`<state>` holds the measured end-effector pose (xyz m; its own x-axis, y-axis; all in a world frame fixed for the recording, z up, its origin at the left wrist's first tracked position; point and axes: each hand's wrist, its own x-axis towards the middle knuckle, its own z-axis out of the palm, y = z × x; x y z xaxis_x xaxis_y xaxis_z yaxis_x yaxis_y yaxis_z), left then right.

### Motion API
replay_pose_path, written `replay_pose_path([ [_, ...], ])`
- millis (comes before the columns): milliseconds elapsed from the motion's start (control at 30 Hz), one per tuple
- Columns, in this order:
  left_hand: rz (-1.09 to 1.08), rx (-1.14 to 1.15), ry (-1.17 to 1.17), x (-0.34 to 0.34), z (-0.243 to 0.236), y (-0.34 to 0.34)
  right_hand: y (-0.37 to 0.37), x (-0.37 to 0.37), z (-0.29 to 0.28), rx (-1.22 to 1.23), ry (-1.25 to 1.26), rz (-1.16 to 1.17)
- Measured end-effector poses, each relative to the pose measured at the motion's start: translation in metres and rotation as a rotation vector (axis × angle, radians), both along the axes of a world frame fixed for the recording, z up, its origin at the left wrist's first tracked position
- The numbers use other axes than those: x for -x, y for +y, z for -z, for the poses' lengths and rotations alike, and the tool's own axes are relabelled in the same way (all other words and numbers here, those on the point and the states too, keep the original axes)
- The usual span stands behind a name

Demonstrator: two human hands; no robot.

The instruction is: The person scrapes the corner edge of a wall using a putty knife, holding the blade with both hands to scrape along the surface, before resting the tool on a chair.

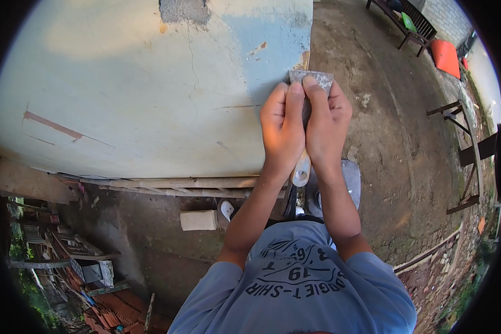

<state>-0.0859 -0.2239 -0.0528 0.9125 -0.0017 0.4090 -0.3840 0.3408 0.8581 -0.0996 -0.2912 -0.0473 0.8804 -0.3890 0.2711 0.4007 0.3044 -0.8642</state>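
Both of my hands grip one scraper (312, 77), a wide flat metal blade with a pale handle that sticks out below my wrists. My left hand (284, 119) is closed round its left side, thumb pressed on the blade. On the other side my right hand (327, 119) is closed too, its thumb beside the left one. The blade lies at the right edge of a painted wall (150, 111), near a patch of chipped paint (301, 60). Pale blue shows there, with cracks and a brown scratch farther left. Whether the blade edge touches the wall, I cannot tell.
Bamboo poles (178, 182) run along the wall's lower edge, with a pale block (199, 220) on the ground nearby. A grey seat-like object (350, 181) stands by my legs. Far right are a dark bench (395, 16), an orange-red object (445, 58) and a metal frame (473, 150).
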Motion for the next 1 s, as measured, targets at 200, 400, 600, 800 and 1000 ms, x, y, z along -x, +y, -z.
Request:
replay_pose_path([
  [200, -0.077, -0.047, 0.001, 0.007, 0.003, -0.003, 0.003, 0.003, -0.002, -0.046, 0.047, 0.008],
  [400, -0.131, -0.126, 0.002, 0.011, 0.015, -0.004, 0.005, -0.002, 0.003, -0.065, -0.02, 0.006],
  [600, -0.051, -0.044, -0.014, 0.004, 0.008, 0.0, 0.004, -0.001, -0.01, -0.021, -0.034, 0.006],
  [800, -0.086, -0.098, 0.008, 0.005, -0.019, -0.002, -0.002, -0.004, -0.02, -0.029, 0.003, -0.02],
  [1000, -0.095, -0.07, -0.049, 0.004, 0.0, -0.003, 0.009, 0.001, -0.01, -0.037, -0.025, 0.06],
])
